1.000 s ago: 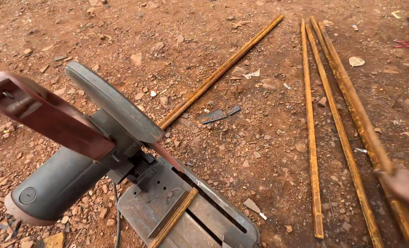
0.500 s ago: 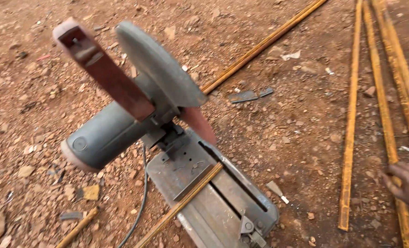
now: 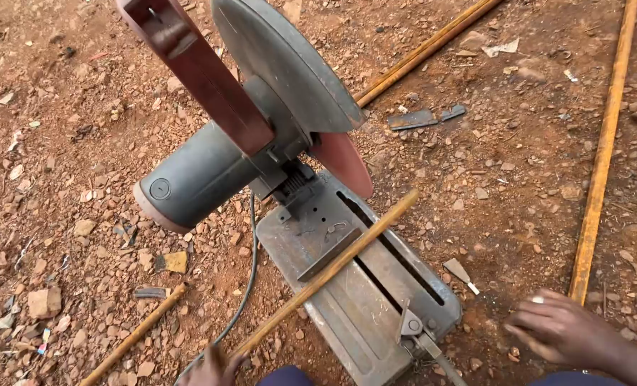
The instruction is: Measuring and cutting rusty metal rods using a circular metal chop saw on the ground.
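A grey chop saw (image 3: 211, 171) stands on red dirt with its dark red handle (image 3: 197, 71) raised and its guarded disc (image 3: 290, 71) lifted off the base (image 3: 375, 307). A thin rusty rod (image 3: 332, 268) lies slanted across the base against the fence. My left hand (image 3: 215, 366) shows only at the bottom edge, curled around the rod's near end. My right hand (image 3: 561, 332) hovers low over the ground just right of the base, fingers spread, holding nothing, close to the vise screw (image 3: 425, 343).
Long rusty rods lie on the ground: one at the right (image 3: 600, 164), one at the top (image 3: 425, 50), a short one at the lower left (image 3: 136, 336). A black cable (image 3: 247, 286) runs from the saw. Metal offcuts (image 3: 422, 118) and stones litter the dirt.
The view has closed in on the saw. My right hand has moved left toward the base, and my left hand has come into view at the rod's near end.
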